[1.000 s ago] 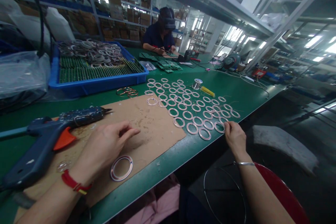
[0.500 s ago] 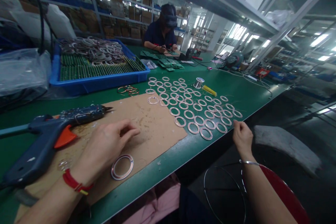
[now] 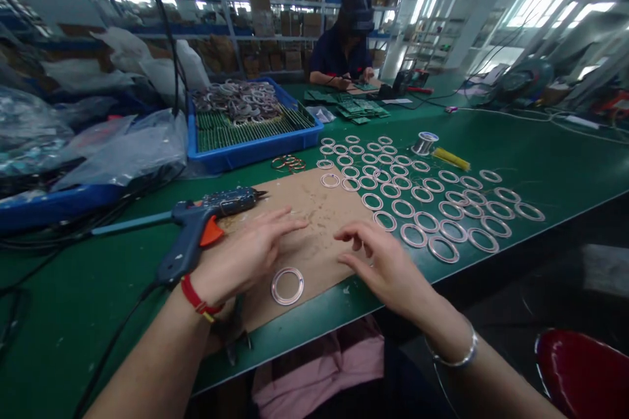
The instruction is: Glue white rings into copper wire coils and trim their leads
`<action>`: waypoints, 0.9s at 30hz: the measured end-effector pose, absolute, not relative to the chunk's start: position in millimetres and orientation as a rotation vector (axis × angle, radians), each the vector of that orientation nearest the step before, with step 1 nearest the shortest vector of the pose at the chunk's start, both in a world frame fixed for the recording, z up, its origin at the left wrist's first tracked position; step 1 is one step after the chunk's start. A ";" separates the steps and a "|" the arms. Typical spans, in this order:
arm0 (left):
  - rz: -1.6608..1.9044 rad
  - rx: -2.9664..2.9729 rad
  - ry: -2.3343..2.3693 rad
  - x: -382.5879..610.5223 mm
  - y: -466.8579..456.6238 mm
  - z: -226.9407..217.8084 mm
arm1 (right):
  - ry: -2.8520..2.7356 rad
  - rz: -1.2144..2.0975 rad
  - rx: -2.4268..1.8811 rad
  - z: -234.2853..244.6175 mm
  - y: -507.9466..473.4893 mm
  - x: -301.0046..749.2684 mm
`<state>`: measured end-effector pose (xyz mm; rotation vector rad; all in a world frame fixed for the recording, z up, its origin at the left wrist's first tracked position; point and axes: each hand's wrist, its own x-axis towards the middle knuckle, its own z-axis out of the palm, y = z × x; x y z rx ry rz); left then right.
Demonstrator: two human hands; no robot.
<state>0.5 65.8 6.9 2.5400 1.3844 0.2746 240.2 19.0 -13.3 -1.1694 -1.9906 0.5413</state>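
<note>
My left hand (image 3: pixel 255 245) hovers over the cardboard sheet (image 3: pixel 322 262), fingers stretched out and nothing held. To its left lies a dark blue hot glue gun (image 3: pixel 189 226) with an orange trigger and a blue glue stick. A single flat ring (image 3: pixel 287 286), silvery with a copper tint, rests on the cardboard below my left hand. My right hand (image 3: pixel 376 258) is above the cardboard's right edge, fingers curved and apart, with nothing visible between them. Many similar rings (image 3: pixel 413 236) lie spread on the green table (image 3: pixel 491 137) to the right.
A blue tray (image 3: pixel 255 147) holds green boards and a heap of rings. Copper-coloured rings (image 3: pixel 289 162) lie before it. A wire spool (image 3: pixel 424 143) and a yellow tube (image 3: pixel 451 159) stand behind the spread rings. Across the table sits a person (image 3: pixel 341 55). Plastic bags (image 3: pixel 132 150) lie at left.
My right hand has swung in from beyond the table's front edge to over the cardboard. My left hand's fingers have straightened. The head view has turned left.
</note>
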 end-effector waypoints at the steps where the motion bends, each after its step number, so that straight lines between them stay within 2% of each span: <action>1: 0.265 2.571 1.425 -1.3 65.8 9.7 | -2.024 0.559 -1.171 -16.0 22.2 232.6; 5: 0.106 2.515 1.592 -6.2 63.1 20.9 | -1.957 0.500 -1.222 -31.2 25.0 224.7; 10: -0.113 2.361 1.477 -4.2 53.4 16.4 | -1.916 0.482 -1.341 -51.2 16.6 232.6; 14: -0.284 2.350 1.556 5.6 48.3 10.1 | -1.868 0.497 -1.380 -59.5 9.9 233.8; 22: -0.041 2.320 1.533 16.4 55.3 12.7 | -1.790 0.574 -1.394 -53.8 0.3 224.9; 27: -0.210 2.348 1.473 13.6 57.0 6.8 | -1.747 0.510 -1.355 -57.0 1.0 222.7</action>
